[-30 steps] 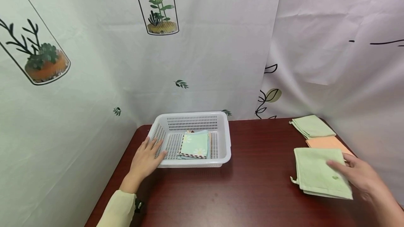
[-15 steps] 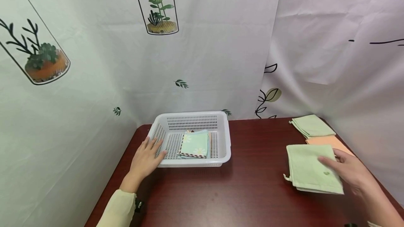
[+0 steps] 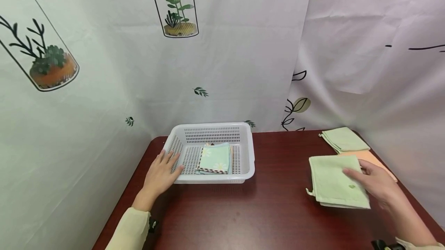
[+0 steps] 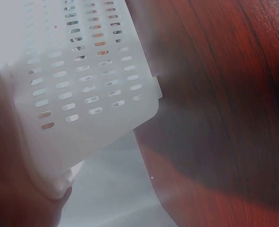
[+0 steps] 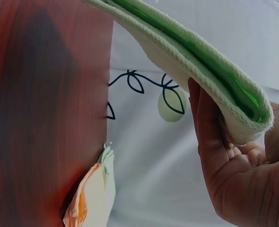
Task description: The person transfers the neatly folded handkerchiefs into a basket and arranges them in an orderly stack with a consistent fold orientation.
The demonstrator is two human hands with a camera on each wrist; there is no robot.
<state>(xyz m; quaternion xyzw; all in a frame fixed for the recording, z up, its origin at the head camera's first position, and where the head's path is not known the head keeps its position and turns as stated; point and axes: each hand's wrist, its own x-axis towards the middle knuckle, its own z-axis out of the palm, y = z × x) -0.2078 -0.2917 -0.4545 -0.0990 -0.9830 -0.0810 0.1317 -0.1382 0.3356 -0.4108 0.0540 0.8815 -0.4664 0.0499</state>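
Green heart-marked cloth (image 3: 333,182) pinched in right hand (image 3: 374,182), left hand (image 3: 159,176) spread against white basket (image 3: 215,179).

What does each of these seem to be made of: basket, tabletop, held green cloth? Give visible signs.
White basket: probably moulded plastic, slightly glossy; slots pierce its walls.
Tabletop: wood or laminate, with a sheen; dark streaks like grain.
Held green cloth: likely cotton towelling, matte; woven texture along edges.

The right hand (image 3: 377,184), lower right of the frame, pinches a folded green towel (image 3: 333,182). The left hand (image 3: 159,176), lower left, lies with spread fingers on a white basket (image 3: 215,179) (perforated) containing folded cloths (image 3: 214,160). An orange cloth (image 3: 372,159) lies at right on the table (image 3: 240,219).
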